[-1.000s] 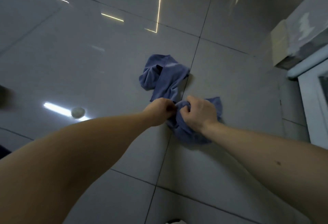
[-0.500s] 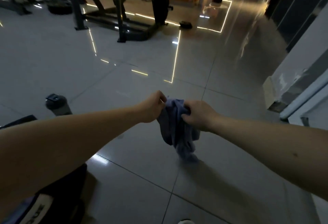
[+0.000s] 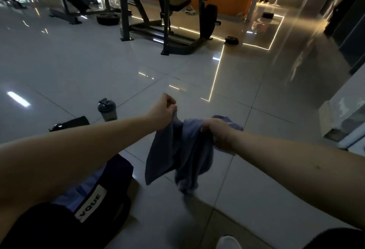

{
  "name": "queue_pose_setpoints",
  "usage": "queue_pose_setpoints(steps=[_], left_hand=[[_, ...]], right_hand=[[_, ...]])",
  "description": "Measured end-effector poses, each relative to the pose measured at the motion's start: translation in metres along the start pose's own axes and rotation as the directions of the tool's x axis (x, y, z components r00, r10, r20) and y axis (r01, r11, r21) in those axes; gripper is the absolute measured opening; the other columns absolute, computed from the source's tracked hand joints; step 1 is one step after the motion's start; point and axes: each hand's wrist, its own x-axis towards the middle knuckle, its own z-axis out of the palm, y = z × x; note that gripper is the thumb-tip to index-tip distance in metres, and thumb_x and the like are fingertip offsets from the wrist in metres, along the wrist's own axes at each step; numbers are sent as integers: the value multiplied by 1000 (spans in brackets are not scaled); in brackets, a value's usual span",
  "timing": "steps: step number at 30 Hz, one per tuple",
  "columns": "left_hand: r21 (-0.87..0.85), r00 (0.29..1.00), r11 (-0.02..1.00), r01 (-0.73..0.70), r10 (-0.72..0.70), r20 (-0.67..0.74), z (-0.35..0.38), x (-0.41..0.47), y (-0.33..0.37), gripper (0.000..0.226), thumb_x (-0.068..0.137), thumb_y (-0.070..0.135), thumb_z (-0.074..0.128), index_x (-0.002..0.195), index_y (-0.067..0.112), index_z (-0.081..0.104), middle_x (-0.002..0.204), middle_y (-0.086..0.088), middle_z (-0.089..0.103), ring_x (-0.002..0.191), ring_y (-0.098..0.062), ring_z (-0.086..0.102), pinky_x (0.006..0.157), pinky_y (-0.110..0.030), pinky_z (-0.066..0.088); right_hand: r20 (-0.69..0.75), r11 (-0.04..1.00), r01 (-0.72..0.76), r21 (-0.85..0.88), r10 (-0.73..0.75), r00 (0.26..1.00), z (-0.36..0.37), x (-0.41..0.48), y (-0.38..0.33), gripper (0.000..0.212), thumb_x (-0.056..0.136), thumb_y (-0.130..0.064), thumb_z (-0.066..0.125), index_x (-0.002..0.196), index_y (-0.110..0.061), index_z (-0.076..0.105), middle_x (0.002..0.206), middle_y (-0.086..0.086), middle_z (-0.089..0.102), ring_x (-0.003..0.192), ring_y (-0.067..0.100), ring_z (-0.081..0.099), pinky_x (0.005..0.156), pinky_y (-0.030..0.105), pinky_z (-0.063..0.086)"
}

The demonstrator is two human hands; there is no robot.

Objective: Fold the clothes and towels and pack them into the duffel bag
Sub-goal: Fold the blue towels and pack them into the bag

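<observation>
Here, two bare forearms reach forward over a glossy tiled floor (image 3: 79, 67). The left hand (image 3: 165, 111) is curled into a fist and pinches one upper edge of a blue towel (image 3: 177, 156). The right hand (image 3: 217, 133), just beside it, has its fingers closed round a bunched part of the same edge, with a short flap of cloth showing behind the wrist.

The towel hangs in the air between and below the two hands, crumpled and unfolded. Its lowest folds appear clear of the tiles, where its shadow falls.

At lower left, under the left forearm, sits the dark duffel bag (image 3: 116, 171), bearing a white label (image 3: 90, 201) lettered "VQUE". A strip of light blue fabric (image 3: 85, 187) shows at the bag; whether it lies inside or on top cannot be told. The towel hangs just to the right of the bag, apart from it.

Beyond the left forearm a grey shaker bottle (image 3: 107, 110) stands upright. Near it a flat black item (image 3: 69, 124) lies on the floor, too dim to identify.

In the background are a dark weight rack (image 3: 167, 11), a large weight plate (image 3: 108, 19) lying flat and a smaller plate (image 3: 231, 40) to its right. The toe of a white shoe (image 3: 229, 242) shows at the bottom edge.
</observation>
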Motion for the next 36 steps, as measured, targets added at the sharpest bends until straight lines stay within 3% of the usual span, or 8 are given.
queue_pose_setpoints(steps=[2, 7, 11, 19, 23, 26, 33, 36], left_hand=[[13, 998, 1000, 1, -1, 57, -1, -1, -5, 20, 98, 15, 59, 116, 9, 53, 100, -3, 58, 92, -18, 57, 76, -24, 45], [53, 981, 989, -135, 126, 146, 5, -8, -5, 21, 97, 18, 63, 116, 12, 56, 106, 0, 59, 97, -12, 58, 81, -17, 45], [68, 981, 985, -161, 152, 120, 13, -8, -4, 24, 93, 26, 68, 111, 18, 55, 102, 5, 58, 91, -6, 57, 76, -17, 46], [-44, 973, 999, 19, -9, 230, 7, -6, -8, 67, 75, 39, 86, 125, 22, 45, 109, 8, 58, 91, -7, 60, 66, -14, 44], [148, 952, 988, -32, -15, 305, 5, -1, -26, 34, 80, 25, 82, 108, 12, 67, 87, 6, 63, 81, -13, 59, 63, -16, 41], [172, 970, 984, -43, 0, 242, 4, 0, -34, 10, 90, 20, 70, 92, 10, 68, 75, 2, 59, 74, -17, 54, 61, -25, 41], [248, 958, 954, -170, 101, 267, 11, 0, -26, 10, 97, 21, 60, 100, 12, 63, 88, 2, 62, 79, -15, 57, 62, -21, 40], [242, 961, 957, -158, 93, 261, 12, -1, -27, 16, 96, 25, 63, 101, 11, 63, 86, 2, 61, 73, -9, 54, 60, -20, 39]], right_hand=[[29, 988, 28, -149, -24, 999, 5, 8, 4, 6, 83, -4, 62, 88, -5, 63, 83, 9, 62, 79, 23, 61, 78, 40, 53], [175, 904, 201, -378, -143, 974, 20, 16, 11, 61, 81, -6, 77, 135, -14, 51, 121, 6, 64, 113, 21, 63, 92, 33, 56], [162, 933, 265, -245, -230, 960, 28, 20, 15, 53, 81, -1, 75, 128, -18, 57, 107, 9, 74, 103, 21, 71, 92, 38, 58], [-61, 916, 223, -332, -257, 965, 19, 17, 10, 11, 92, -18, 69, 100, -10, 69, 105, 20, 69, 98, 31, 67, 91, 45, 56], [-102, 971, 157, -179, -177, 979, 13, 19, 7, 6, 90, -6, 64, 96, -7, 64, 106, 23, 66, 106, 40, 63, 89, 48, 58], [-87, 957, 151, -247, -177, 980, 9, 20, 6, 11, 86, -5, 66, 96, -10, 65, 107, 21, 67, 107, 38, 63, 93, 50, 56], [40, 872, 244, -425, -251, 967, 8, 16, -1, 25, 87, -22, 76, 109, -14, 67, 105, 6, 70, 100, 19, 66, 90, 34, 57], [29, 814, 264, -518, -291, 956, 7, 17, 0, 10, 90, -21, 73, 97, -14, 71, 96, 6, 72, 90, 17, 68, 81, 31, 57]])
